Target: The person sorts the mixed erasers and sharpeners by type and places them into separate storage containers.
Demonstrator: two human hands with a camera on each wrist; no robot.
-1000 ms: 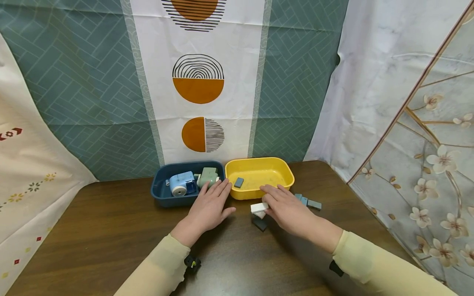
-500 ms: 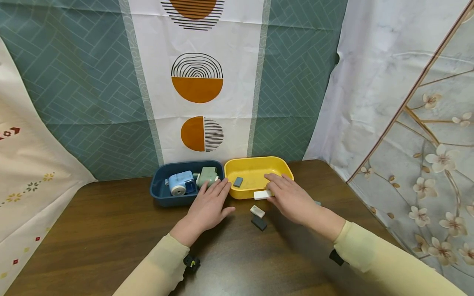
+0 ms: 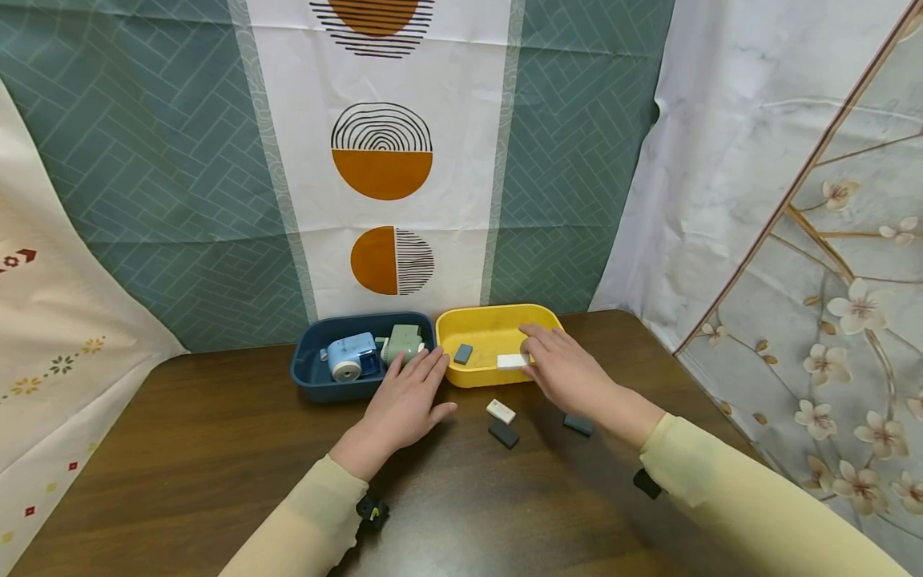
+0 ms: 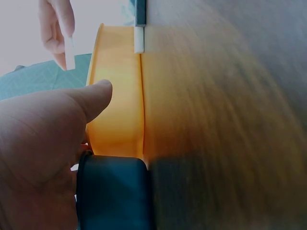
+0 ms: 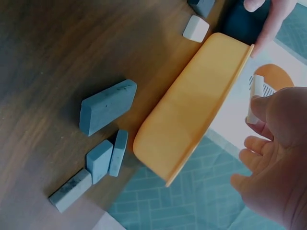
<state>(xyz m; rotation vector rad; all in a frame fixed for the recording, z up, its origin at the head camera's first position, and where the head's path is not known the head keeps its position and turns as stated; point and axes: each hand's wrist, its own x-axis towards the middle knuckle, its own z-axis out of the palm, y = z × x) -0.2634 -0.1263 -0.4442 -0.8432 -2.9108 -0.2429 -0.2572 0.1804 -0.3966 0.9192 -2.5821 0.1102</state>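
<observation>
Dark wood counter (image 3: 216,481) is lying nearest us, and on it we are leaving a small white eraser (image 3: 501,411), a dark eraser (image 3: 504,433) just beside it and another dark eraser (image 3: 578,424) close to our right sleeve. Just beyond, our left hand (image 3: 404,401) is resting flat with fingers straight, its fingertips touching the blue tray (image 3: 310,377) and the yellow tray (image 3: 472,378) where they meet, steadying both. Farther on, our right hand (image 3: 566,369) is pinching a long white eraser (image 3: 513,361) between thumb and fingers over the yellow tray; whether it is touching the floor already we cannot quite tell. We are judging it best to lower it level, clear of the grey eraser (image 3: 463,353) inside, before loosening the pinch.
</observation>
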